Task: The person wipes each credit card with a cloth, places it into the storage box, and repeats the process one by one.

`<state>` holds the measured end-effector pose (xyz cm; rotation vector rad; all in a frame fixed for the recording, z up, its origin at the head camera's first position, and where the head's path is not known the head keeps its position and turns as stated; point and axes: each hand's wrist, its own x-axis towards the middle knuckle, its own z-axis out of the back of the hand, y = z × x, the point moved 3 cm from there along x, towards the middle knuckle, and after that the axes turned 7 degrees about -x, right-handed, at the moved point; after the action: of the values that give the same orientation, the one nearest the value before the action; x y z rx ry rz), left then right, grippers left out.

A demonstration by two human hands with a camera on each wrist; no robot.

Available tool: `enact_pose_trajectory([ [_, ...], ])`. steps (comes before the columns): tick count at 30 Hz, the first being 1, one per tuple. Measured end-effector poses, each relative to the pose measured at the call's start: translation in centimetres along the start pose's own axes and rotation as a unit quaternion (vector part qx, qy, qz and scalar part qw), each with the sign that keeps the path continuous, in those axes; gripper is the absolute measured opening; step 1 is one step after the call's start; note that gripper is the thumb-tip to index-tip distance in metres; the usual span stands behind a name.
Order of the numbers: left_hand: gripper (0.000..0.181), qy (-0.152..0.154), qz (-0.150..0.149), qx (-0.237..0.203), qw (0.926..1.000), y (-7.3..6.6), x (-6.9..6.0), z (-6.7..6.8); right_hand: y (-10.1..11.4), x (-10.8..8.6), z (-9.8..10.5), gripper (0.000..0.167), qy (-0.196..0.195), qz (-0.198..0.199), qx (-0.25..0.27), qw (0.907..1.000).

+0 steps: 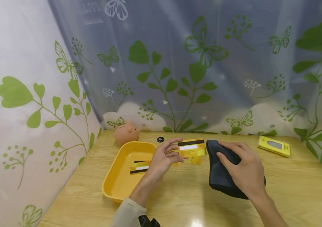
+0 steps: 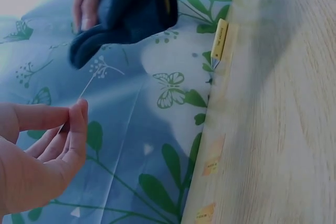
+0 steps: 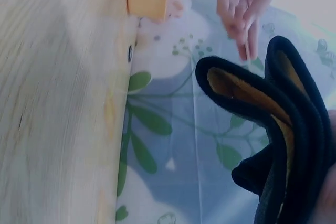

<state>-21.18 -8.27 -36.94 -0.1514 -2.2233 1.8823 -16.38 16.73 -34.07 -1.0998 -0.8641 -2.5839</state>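
Thumb and fingertips of the left hand (image 1: 161, 159) pinch a yellow card (image 1: 191, 147) just beside the dark pouch (image 1: 218, 170) that the right hand (image 1: 246, 164) grips with curled fingers. Its folded layers part, showing tan lining (image 3: 231, 83). Left of the left hand, a yellow tray (image 1: 119, 184) on the tabletop (image 1: 291, 183) holds striped cards (image 1: 139, 169); more cards (image 1: 195, 160) lie beyond the hands.

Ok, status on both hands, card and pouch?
Left hand pinching yellow card. Right hand gripping dark blue pouch. Card outside pouch; nothing visible between them.
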Motion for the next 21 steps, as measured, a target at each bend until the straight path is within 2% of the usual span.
enact_pose_trajectory([
  [10, 0.053, 0.033, 0.001, 0.024, 0.9992, 0.4, -0.2, -1.3, 3.5, -0.5, -2.2, 0.042, 0.037, 0.042, 0.049, 0.9972],
  [15, 0.051, 0.048, 0.002, 0.025, 0.9985, 0.2, -0.3, -1.7, 4.3, -0.8, -3.3, 0.041, 0.041, 0.043, 0.042, 0.9973],
  [21, 0.052, 0.046, 0.001, 0.035, 0.9983, 0.0, -0.4, -1.7, 4.5, -0.8, -3.7, 0.040, 0.035, 0.046, 0.028, 0.9979],
])
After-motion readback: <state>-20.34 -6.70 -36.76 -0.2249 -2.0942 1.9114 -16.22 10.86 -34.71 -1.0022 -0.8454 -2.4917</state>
